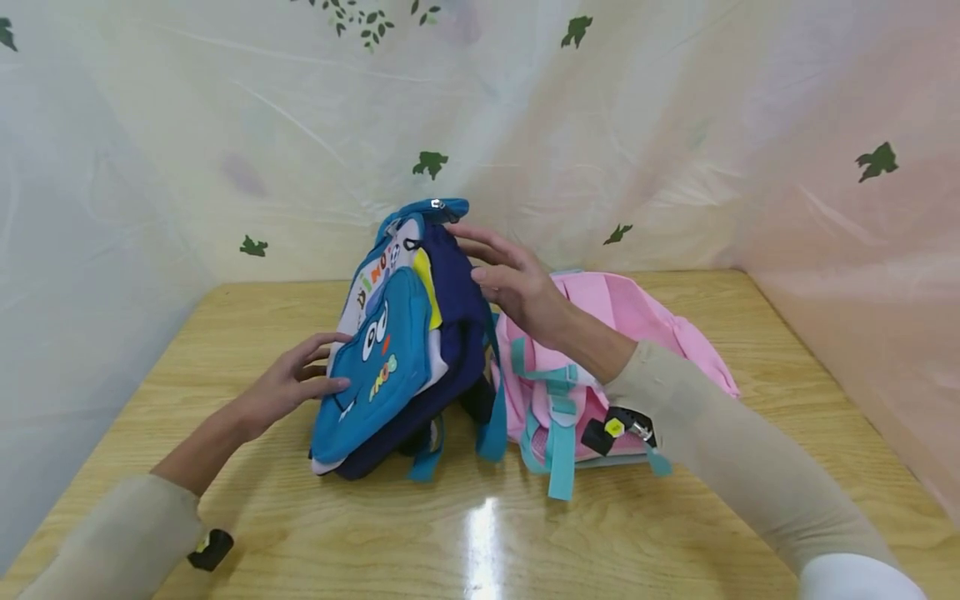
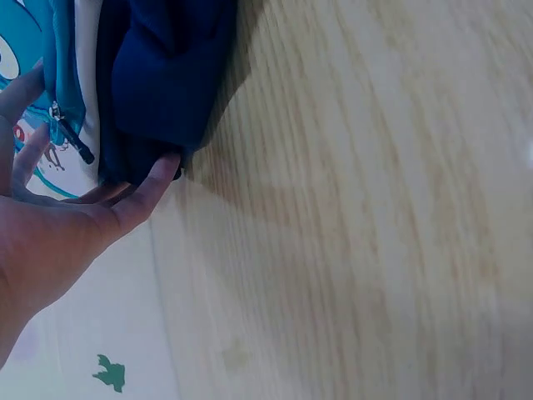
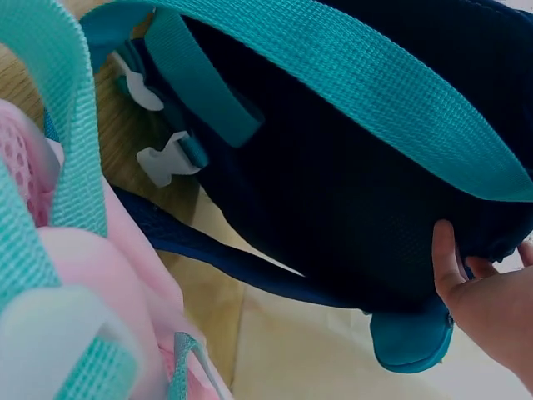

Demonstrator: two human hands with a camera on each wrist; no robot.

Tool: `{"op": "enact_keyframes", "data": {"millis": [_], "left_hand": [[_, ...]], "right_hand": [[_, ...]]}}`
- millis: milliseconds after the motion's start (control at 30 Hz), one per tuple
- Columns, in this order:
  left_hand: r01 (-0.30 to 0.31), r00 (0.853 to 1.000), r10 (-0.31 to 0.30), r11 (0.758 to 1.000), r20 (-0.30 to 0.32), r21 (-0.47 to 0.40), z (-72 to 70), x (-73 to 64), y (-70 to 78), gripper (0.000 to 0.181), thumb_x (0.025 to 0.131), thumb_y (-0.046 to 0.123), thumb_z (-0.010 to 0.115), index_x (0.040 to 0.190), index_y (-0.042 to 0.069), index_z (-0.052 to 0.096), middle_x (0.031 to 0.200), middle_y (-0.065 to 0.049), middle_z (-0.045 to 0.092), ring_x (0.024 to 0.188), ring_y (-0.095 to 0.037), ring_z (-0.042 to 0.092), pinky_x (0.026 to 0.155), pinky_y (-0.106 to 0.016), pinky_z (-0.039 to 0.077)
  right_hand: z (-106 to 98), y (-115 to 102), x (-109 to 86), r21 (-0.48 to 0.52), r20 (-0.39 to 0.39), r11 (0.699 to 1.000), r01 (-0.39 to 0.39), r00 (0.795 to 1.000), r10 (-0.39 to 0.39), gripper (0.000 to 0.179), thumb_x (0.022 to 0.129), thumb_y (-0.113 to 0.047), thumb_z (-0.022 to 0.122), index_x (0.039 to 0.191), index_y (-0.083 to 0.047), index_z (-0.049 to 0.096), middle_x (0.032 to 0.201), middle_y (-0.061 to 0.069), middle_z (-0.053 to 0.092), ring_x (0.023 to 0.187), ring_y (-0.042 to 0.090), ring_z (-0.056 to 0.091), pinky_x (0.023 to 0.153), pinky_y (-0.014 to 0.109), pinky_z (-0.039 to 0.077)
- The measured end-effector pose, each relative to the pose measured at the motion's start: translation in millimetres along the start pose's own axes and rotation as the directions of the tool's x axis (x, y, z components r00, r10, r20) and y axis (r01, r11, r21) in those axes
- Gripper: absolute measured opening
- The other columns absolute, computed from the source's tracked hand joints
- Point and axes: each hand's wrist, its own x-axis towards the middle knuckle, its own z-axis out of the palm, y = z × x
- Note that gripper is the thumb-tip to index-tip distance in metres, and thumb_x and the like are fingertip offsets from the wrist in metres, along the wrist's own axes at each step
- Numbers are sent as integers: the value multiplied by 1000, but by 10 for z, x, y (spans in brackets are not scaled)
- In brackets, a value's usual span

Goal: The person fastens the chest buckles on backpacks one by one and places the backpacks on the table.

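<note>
A blue and navy dinosaur backpack (image 1: 390, 358) stands tilted on the wooden table, its cartoon-eyed front pocket facing left. My left hand (image 1: 281, 387) is at its left side, fingers spread and fingertips touching the pocket edge. In the left wrist view, the left hand (image 2: 67, 233) spans the pack's side beside a zipper pull (image 2: 75, 140). High on the pack's right side, my right hand (image 1: 517, 287) rests with extended fingers. In the right wrist view, the right hand's thumb (image 3: 445, 258) lies against the dark back panel (image 3: 333, 192); the other fingers are mostly hidden.
A pink backpack (image 1: 622, 308) with turquoise straps (image 1: 562, 450) lies close on the right, partly under my right forearm. White buckles (image 3: 171, 158) hang near the blue pack's back. The wooden table (image 1: 360, 533) meets a pale curtain (image 1: 315, 167) with leaf prints behind.
</note>
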Motion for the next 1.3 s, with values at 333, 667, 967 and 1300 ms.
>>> {"op": "enact_keyframes", "data": {"millis": [333,667,967,1300], "left_hand": [[-94,989,116,973,-92,213,126,53,177,63,99,17,73,153,6,42,159,-28,34,145,-53,30,109,-74,33],[-275,922,347,899,-173,340,310,130,587,53,101,5,66,150,3,47,142,-24,56,118,-41,61,85,-52,60],[-384,886,423,899,-190,210,413,73,987,60,107,13,59,161,16,35,157,-15,43,133,-38,51,96,-63,53],[-351,918,376,919,-129,176,417,16,1215,71,106,42,54,167,33,18,165,-16,28,140,-48,43,99,-74,45]], "right_hand": [[13,-73,28,70,14,997,21,1000,-22,71,92,-22,35,158,4,32,158,20,40,129,33,50,109,46,43],[53,-94,42,145,15,989,20,1000,-23,69,93,-16,34,158,6,30,158,22,38,126,31,49,106,42,46],[72,-101,76,175,23,984,26,999,-31,69,93,-17,38,157,7,30,157,24,38,125,32,50,104,38,47],[111,-123,136,178,38,983,44,998,-51,69,93,-20,37,156,7,30,158,23,37,130,35,46,106,46,45]]}}
